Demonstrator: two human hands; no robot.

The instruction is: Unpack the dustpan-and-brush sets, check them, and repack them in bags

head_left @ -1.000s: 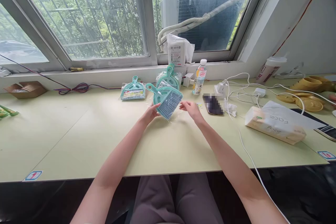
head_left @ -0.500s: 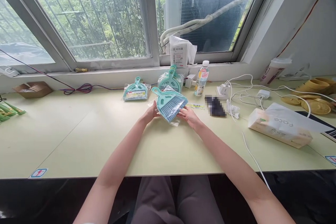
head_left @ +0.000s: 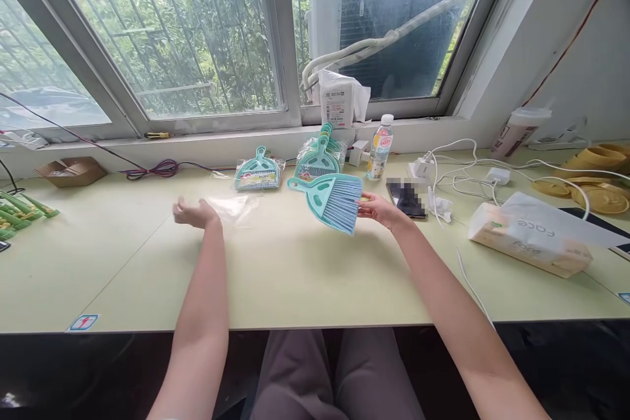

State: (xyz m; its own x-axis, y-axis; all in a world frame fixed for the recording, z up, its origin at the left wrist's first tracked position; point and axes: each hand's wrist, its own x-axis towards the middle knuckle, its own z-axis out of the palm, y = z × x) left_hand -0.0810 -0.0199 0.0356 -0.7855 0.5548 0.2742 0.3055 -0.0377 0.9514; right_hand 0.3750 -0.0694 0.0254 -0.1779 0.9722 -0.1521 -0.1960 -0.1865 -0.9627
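Observation:
A turquoise dustpan with a blue-bristled brush [head_left: 339, 202] nested in it is held above the table by my right hand [head_left: 377, 208], which grips it at its right edge. The handles point left. My left hand [head_left: 194, 213] is off to the left, fingers loosely curled and apart, with nothing visible in them. Just right of that hand is a crumpled clear plastic bag [head_left: 236, 210]. Behind, a wrapped dustpan set [head_left: 258, 172] with a label and a group of similar wrapped sets [head_left: 321, 156] lean near the sill.
A drink bottle [head_left: 380, 147], a phone [head_left: 406, 197], crumpled tissue [head_left: 441, 207] and white cables [head_left: 462, 170] are on the right. Beyond them is a tissue pack [head_left: 531, 239]. An open cardboard box [head_left: 73, 172], bundled wire [head_left: 152, 170] and green packets [head_left: 22, 212] are on the left.
The clear bag has come off the dustpan set and moved left. My left hand has let go of the set and swung left. My right hand keeps holding the set, now slightly farther right.

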